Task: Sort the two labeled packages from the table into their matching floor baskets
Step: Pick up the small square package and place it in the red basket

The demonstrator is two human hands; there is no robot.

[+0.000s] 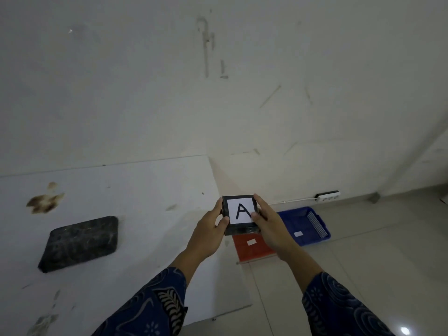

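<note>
I hold a small black package (240, 230) with a white label marked "A" in both hands, in the air past the table's right edge. My left hand (209, 232) grips its left side and my right hand (268, 226) its right side, thumbs on the label. A second, larger black package (81, 242) lies flat on the white table (135, 190), label not visible. On the floor beyond, a red basket (252, 251) sits partly hidden under my hands. A blue basket (308, 226) stands to its right. Each basket has a small white tag inside; the letters are unreadable.
A white power strip (327, 196) with its cable lies along the wall base behind the baskets. The table top carries brown stains (44, 201) at the left. Pale floor tiles spread to the right and near me.
</note>
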